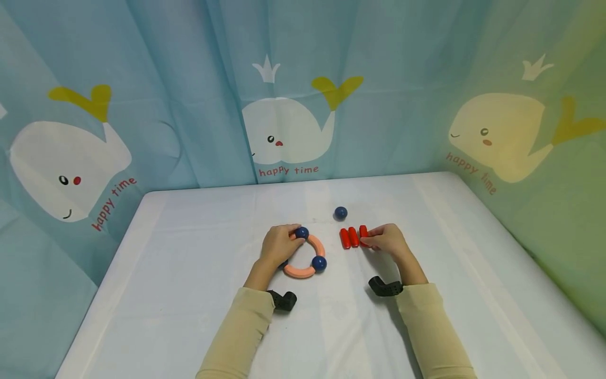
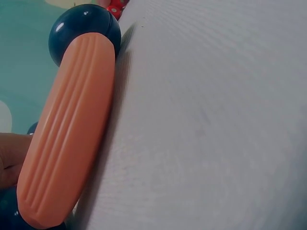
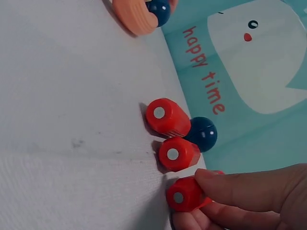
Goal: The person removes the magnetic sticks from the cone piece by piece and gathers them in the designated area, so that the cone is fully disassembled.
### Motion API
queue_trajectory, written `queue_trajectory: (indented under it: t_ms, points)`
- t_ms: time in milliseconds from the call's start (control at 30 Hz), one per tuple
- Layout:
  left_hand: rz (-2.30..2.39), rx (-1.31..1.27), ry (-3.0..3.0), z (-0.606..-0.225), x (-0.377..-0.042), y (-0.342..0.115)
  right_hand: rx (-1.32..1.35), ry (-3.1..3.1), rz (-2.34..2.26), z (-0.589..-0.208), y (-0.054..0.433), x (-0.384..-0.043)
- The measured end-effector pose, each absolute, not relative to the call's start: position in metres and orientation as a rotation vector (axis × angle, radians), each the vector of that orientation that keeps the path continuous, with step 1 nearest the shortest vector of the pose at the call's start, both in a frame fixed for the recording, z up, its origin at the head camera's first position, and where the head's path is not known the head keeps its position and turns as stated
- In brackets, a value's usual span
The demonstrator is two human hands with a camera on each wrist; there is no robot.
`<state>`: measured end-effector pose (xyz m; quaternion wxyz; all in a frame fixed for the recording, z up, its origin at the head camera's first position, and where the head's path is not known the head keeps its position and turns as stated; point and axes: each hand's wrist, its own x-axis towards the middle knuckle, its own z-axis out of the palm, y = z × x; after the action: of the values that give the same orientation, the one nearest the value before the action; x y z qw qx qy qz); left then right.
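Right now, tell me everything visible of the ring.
The ring has curved orange pieces with lengthwise grooves, joined by glossy blue balls; all look like plastic. Three balls show, one partly covered. Its left side is mostly hidden by the left hand, which grips it near the far ball. It appears to lie flat on the table, left of the red rods.

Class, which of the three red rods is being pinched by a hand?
The rightmost red rod in the head view: the right hand pinches it. The left rod and middle rod lie untouched on the white table.
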<state>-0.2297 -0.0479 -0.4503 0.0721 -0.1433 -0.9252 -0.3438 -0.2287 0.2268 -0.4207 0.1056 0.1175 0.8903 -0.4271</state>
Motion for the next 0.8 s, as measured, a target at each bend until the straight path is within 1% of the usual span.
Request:
queue_trajectory:
  t_ms: [800]
  points:
    - [-1.039, -0.433, -2.778, -0.4516, -0.2304, -0.0476, 0.262, 2.656, -1.195, -0.4212, 0.2206, -0.2274]
